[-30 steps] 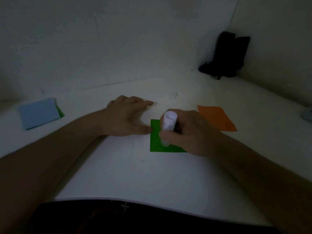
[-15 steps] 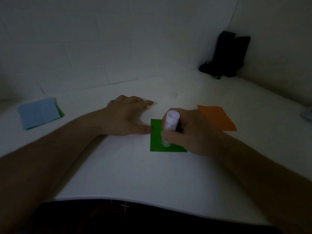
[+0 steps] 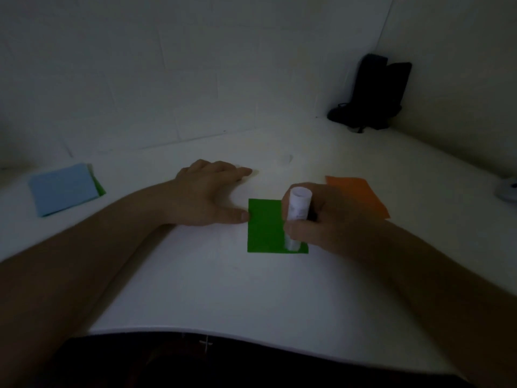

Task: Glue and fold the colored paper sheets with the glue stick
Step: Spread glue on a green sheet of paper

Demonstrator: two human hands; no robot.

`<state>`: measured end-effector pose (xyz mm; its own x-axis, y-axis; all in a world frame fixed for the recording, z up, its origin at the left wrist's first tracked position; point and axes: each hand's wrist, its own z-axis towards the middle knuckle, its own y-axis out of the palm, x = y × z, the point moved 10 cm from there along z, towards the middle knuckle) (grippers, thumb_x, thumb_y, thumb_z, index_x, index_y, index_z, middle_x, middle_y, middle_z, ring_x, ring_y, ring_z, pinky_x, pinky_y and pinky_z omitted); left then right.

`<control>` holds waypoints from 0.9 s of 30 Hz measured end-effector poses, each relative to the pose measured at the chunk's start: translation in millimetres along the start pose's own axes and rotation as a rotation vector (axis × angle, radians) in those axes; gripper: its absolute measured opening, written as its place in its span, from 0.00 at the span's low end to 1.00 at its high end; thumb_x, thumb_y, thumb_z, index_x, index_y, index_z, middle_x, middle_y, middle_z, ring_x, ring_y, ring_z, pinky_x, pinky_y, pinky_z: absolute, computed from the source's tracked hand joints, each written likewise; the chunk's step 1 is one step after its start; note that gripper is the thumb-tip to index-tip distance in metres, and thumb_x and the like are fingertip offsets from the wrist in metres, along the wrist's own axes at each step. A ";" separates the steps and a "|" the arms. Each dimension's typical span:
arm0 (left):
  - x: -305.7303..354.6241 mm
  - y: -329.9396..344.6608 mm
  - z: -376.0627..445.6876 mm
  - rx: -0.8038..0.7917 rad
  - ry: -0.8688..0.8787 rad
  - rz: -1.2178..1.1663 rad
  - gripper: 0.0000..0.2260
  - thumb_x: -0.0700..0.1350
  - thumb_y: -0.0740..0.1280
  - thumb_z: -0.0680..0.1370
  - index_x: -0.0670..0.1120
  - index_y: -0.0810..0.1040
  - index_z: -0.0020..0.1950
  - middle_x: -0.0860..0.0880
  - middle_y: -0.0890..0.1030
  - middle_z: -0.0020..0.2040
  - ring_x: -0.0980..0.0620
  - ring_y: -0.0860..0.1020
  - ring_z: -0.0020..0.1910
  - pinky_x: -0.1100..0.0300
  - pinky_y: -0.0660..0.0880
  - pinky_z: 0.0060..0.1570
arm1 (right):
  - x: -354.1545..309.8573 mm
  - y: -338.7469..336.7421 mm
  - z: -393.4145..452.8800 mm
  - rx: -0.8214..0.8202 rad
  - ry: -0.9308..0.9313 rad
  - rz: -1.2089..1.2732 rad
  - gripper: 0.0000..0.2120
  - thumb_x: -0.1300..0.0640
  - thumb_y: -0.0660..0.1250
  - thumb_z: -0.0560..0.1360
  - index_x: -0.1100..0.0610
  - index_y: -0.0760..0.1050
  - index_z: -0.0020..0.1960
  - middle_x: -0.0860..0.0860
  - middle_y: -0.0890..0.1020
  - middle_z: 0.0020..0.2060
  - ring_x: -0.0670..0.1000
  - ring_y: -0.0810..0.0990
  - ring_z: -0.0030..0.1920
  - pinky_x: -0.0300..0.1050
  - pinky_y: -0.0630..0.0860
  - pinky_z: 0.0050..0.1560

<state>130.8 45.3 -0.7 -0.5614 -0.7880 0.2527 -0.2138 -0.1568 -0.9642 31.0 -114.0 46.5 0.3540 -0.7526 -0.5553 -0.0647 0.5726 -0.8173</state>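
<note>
A green paper sheet (image 3: 264, 226) lies flat in the middle of the white table (image 3: 223, 289). My right hand (image 3: 327, 219) grips a white glue stick (image 3: 297, 211) nearly upright, its lower end pressed on the sheet near the front right corner. My left hand (image 3: 208, 196) rests flat on the table to the left, fingers straight, its thumb tip touching the sheet's left edge. An orange sheet (image 3: 361, 191) lies just behind my right hand, partly hidden by it.
A blue sheet (image 3: 63, 189) lies on top of a green one (image 3: 98, 184) at the far left. A dark object (image 3: 375, 93) stands in the back right corner by the wall. A small pale item (image 3: 507, 189) sits at the right edge.
My right hand has slid the glue stick rightwards and towards me across the green sheet, to its front right corner. My left hand has stayed in place.
</note>
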 end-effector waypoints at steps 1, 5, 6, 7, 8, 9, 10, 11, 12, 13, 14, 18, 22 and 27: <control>0.4 -0.3 -0.2 0.001 0.000 0.000 0.50 0.83 0.53 0.62 0.66 0.51 0.81 0.58 0.59 0.80 0.47 0.57 0.77 0.42 0.57 0.76 | 5.1 -5.5 -0.3 0.030 0.005 0.004 0.14 0.58 0.72 0.76 0.50 0.70 0.36 0.36 0.77 0.32 0.37 0.76 0.34 0.29 0.71 0.38; 0.7 0.1 -2.0 -0.013 -0.003 -0.003 0.48 0.82 0.54 0.63 0.66 0.50 0.81 0.58 0.59 0.80 0.48 0.56 0.77 0.44 0.56 0.76 | 28.4 -23.8 2.1 0.129 0.074 -0.073 0.09 0.47 0.69 0.74 0.48 0.72 0.40 0.44 0.80 0.36 0.42 0.79 0.37 0.49 0.79 0.42; 1.1 0.0 -1.6 -0.012 -0.001 -0.002 0.48 0.82 0.54 0.64 0.66 0.50 0.81 0.58 0.59 0.80 0.48 0.57 0.77 0.44 0.56 0.76 | 31.8 -27.1 2.0 0.149 0.088 -0.080 0.09 0.43 0.67 0.73 0.47 0.73 0.42 0.45 0.80 0.36 0.43 0.79 0.38 0.53 0.80 0.44; 1.3 -0.2 -1.3 -0.009 0.002 0.000 0.48 0.82 0.53 0.64 0.66 0.50 0.81 0.58 0.59 0.80 0.48 0.57 0.77 0.43 0.56 0.76 | 32.8 -30.1 1.3 0.176 0.089 -0.053 0.09 0.40 0.65 0.72 0.46 0.73 0.42 0.45 0.80 0.37 0.44 0.80 0.38 0.53 0.81 0.44; 1.4 -0.4 -1.2 -0.006 0.003 0.001 0.48 0.82 0.53 0.64 0.66 0.51 0.81 0.58 0.59 0.80 0.48 0.57 0.77 0.42 0.56 0.76 | 32.8 -32.5 0.3 0.202 0.081 -0.011 0.10 0.39 0.64 0.70 0.45 0.74 0.43 0.45 0.80 0.38 0.44 0.80 0.38 0.52 0.81 0.44; 1.0 -0.2 -0.9 -0.005 0.003 0.001 0.48 0.82 0.53 0.64 0.66 0.51 0.81 0.58 0.59 0.80 0.48 0.57 0.77 0.42 0.56 0.76 | 29.3 -32.2 -0.3 0.210 0.067 0.036 0.09 0.40 0.64 0.70 0.44 0.74 0.43 0.44 0.80 0.38 0.45 0.80 0.38 0.50 0.81 0.43; 0.8 -0.3 -1.0 -0.004 0.005 0.003 0.48 0.82 0.53 0.64 0.66 0.51 0.81 0.57 0.59 0.80 0.47 0.57 0.77 0.42 0.56 0.76 | 24.3 -28.6 0.0 0.190 0.045 0.071 0.07 0.41 0.66 0.71 0.43 0.75 0.43 0.44 0.81 0.39 0.45 0.80 0.38 0.47 0.81 0.42; 0.6 -0.3 -1.0 -0.003 0.006 0.004 0.48 0.82 0.53 0.64 0.66 0.51 0.81 0.57 0.59 0.80 0.47 0.57 0.77 0.42 0.57 0.76 | 17.8 -22.4 0.8 0.152 0.018 0.085 0.04 0.45 0.68 0.72 0.44 0.76 0.42 0.43 0.81 0.39 0.44 0.81 0.38 0.42 0.80 0.42; 0.6 -0.2 -1.1 -0.001 0.007 0.003 0.48 0.82 0.53 0.64 0.66 0.51 0.81 0.57 0.59 0.80 0.47 0.57 0.77 0.43 0.56 0.76 | 9.8 -14.9 0.9 0.102 -0.006 0.078 0.04 0.49 0.70 0.73 0.47 0.76 0.42 0.42 0.81 0.39 0.42 0.80 0.38 0.36 0.78 0.41; 0.7 -0.1 -1.1 0.002 0.006 0.001 0.48 0.82 0.53 0.64 0.66 0.51 0.81 0.58 0.59 0.80 0.47 0.57 0.77 0.44 0.56 0.76 | 4.6 -7.4 0.2 0.051 -0.023 0.060 0.05 0.54 0.72 0.74 0.51 0.76 0.41 0.42 0.80 0.38 0.41 0.79 0.38 0.32 0.76 0.40; 1.0 0.0 -1.1 0.004 0.007 0.000 0.48 0.82 0.53 0.64 0.66 0.51 0.81 0.58 0.59 0.80 0.48 0.57 0.77 0.45 0.56 0.75 | 1.8 -2.3 -0.7 0.017 -0.030 0.047 0.07 0.57 0.73 0.74 0.53 0.76 0.40 0.42 0.79 0.38 0.40 0.78 0.37 0.29 0.73 0.40; 2.0 -0.2 -1.2 -0.005 0.008 0.003 0.49 0.82 0.53 0.63 0.65 0.51 0.82 0.57 0.58 0.81 0.47 0.56 0.77 0.44 0.56 0.76 | 8.7 -10.8 0.2 0.064 -0.012 -0.012 0.13 0.58 0.72 0.74 0.48 0.73 0.35 0.33 0.78 0.35 0.36 0.76 0.36 0.31 0.71 0.36; 2.5 -0.7 -1.9 -0.007 0.003 0.003 0.49 0.82 0.52 0.63 0.65 0.51 0.82 0.57 0.58 0.80 0.47 0.56 0.77 0.43 0.56 0.76 | 25.5 -18.9 3.5 0.119 0.063 -0.082 0.04 0.42 0.67 0.72 0.39 0.74 0.44 0.37 0.80 0.40 0.41 0.79 0.39 0.45 0.77 0.42; 1.9 -0.3 -0.5 -0.006 -0.005 0.014 0.49 0.82 0.53 0.63 0.66 0.51 0.82 0.57 0.59 0.80 0.47 0.57 0.77 0.43 0.57 0.75 | 6.5 -21.8 6.1 0.188 -0.001 0.050 0.06 0.53 0.69 0.78 0.54 0.76 0.44 0.49 0.80 0.36 0.44 0.78 0.39 0.33 0.75 0.39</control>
<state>129.4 44.1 0.2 -0.5606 -0.7930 0.2385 -0.2102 -0.1422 -0.9673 40.4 -129.5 61.7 0.3552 -0.7216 -0.5943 0.0935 0.6600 -0.7454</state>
